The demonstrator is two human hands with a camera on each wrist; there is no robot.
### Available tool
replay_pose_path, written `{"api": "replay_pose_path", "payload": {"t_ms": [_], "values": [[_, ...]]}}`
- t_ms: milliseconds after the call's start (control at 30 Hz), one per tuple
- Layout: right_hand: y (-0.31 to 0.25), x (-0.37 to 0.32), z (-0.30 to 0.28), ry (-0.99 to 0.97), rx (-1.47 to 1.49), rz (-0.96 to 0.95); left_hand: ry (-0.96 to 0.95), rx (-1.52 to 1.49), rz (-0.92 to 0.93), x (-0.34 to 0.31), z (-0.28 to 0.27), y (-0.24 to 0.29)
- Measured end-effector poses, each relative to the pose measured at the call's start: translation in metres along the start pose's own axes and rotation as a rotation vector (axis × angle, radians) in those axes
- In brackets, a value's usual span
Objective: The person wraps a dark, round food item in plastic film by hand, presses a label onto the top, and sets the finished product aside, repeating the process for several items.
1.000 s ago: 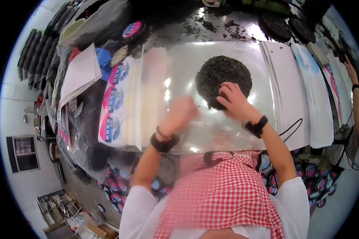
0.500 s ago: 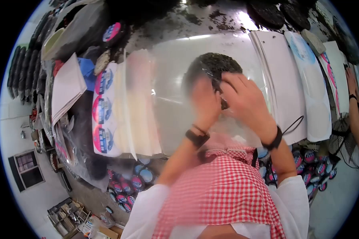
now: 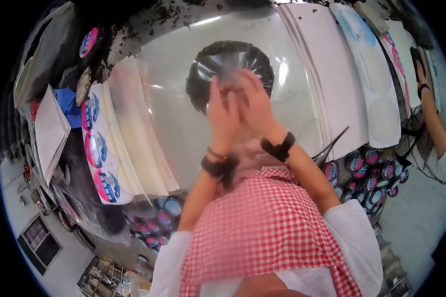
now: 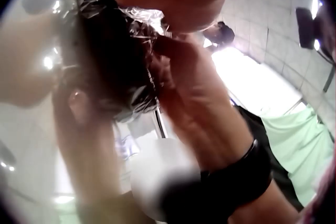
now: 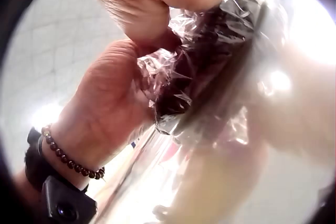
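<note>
A round, flat cake of dark dried seaweed [image 3: 200, 81] lies on the shiny metal worktop, partly covered by crinkled clear plastic film [image 5: 239, 11]. My left hand [image 3: 222, 119] and right hand [image 3: 257, 106] meet over its near half. Seen from the right wrist, my left fingers and thumb grip bunched film at the cake's edge, while the curled right fingers hold film just above them. The left wrist view shows the dark wrapped cake [image 4: 113, 61] between both hands. Fingertips are partly hidden by film and blur.
Pale stacked sheets [image 3: 134, 123] and a strip of pink-and-blue labels [image 3: 96, 143] lie to the left. A white paper stack [image 3: 327, 64] and a label sheet [image 3: 366, 64] lie to the right. Several wrapped round packs [image 3: 371, 173] are below the worktop. Another person's arm [image 3: 431, 114] is at far right.
My left hand has come in from the left to join the right over the cake. Film now bunches across the top of the cake. The head view has shifted, moving everything left and up.
</note>
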State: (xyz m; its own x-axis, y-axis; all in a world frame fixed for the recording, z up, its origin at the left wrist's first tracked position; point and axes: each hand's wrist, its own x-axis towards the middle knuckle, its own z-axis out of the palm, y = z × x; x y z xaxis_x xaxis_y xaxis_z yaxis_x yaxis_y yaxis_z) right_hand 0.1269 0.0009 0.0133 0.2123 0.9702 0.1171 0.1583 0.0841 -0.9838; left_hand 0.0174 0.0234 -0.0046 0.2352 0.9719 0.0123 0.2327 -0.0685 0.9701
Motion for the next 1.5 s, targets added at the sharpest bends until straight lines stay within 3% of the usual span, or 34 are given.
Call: {"api": "replay_pose_path", "payload": {"t_ms": [33,133,167,200,267,300,400,433,500,600,667,700,800,867,933,1000,1033,1133,1200,1267,1333,1400,1500], "values": [[0.014,0.0,0.002,0.094,-0.099,-0.033,-0.048,-0.016,0.001,0.003,-0.002,0.0],[0.013,0.003,0.004,0.132,-0.77,-0.314,0.311,0.996,0.433,0.005,0.002,0.02],[0.008,0.006,0.003,0.306,-1.061,-0.44,0.307,0.965,0.394,0.006,0.004,0.017],[0.014,0.006,0.002,0.284,-1.01,-0.431,0.304,0.936,0.355,0.007,0.006,0.014],[0.029,0.006,0.005,0.244,-0.902,-0.405,0.181,0.525,0.261,0.007,0.008,-0.008],[0.025,0.003,0.006,0.16,-0.544,-0.192,0.183,0.471,0.394,0.008,0.007,-0.007],[0.02,0.011,0.0,0.022,-0.574,-0.117,0.09,0.542,0.133,0.017,0.002,0.002],[0.015,0.011,-0.003,-0.038,-0.776,-0.134,-0.042,0.621,0.113,0.02,-0.007,0.013],[-0.001,0.02,-0.011,0.104,-0.963,-0.326,0.113,0.923,0.492,0.028,-0.021,0.031],[0.015,0.018,-0.011,0.085,-0.888,-0.348,0.019,0.916,0.563,0.029,-0.033,0.01],[0.026,0.021,-0.013,0.003,-0.599,-0.209,-0.053,0.608,0.389,0.027,-0.032,-0.004],[0.025,0.026,-0.013,-0.016,-0.679,-0.238,0.001,0.508,0.334,0.029,-0.031,-0.002],[0.018,0.039,-0.014,-0.067,-0.917,-0.305,-0.114,0.852,0.396,0.042,-0.038,0.01],[0.015,0.058,-0.02,-0.043,-0.989,-0.45,-0.046,0.894,0.658,0.065,-0.042,0.024],[0.021,0.06,-0.022,-0.058,-0.9,-0.468,-0.066,0.802,0.728,0.068,-0.046,0.013],[0.03,0.062,-0.023,-0.088,-0.665,-0.406,-0.131,0.588,0.642,0.066,-0.046,-0.009],[0.029,0.059,-0.024,-0.095,-0.6,-0.327,-0.203,0.681,0.482,0.058,-0.052,-0.009],[0.026,0.059,-0.024,-0.109,-0.6,-0.205,-0.122,0.525,0.347,0.056,-0.047,0.002],[0.037,0.062,-0.026,-0.174,-0.626,-0.27,-0.019,0.666,0.627,0.071,-0.044,0.024],[0.044,0.061,-0.028,-0.183,-0.656,-0.309,-0.071,0.657,0.746,0.085,-0.042,0.023],[0.041,0.06,-0.027,-0.139,-0.692,-0.332,-0.272,0.502,0.697,0.098,-0.045,0.003],[0.03,0.07,-0.027,-0.068,-0.752,-0.405,-0.328,0.521,0.577,0.094,-0.047,-0.005],[0.032,0.083,-0.031,-0.201,-0.721,-0.458,-0.383,0.552,0.519,0.092,-0.052,-0.009]]}}
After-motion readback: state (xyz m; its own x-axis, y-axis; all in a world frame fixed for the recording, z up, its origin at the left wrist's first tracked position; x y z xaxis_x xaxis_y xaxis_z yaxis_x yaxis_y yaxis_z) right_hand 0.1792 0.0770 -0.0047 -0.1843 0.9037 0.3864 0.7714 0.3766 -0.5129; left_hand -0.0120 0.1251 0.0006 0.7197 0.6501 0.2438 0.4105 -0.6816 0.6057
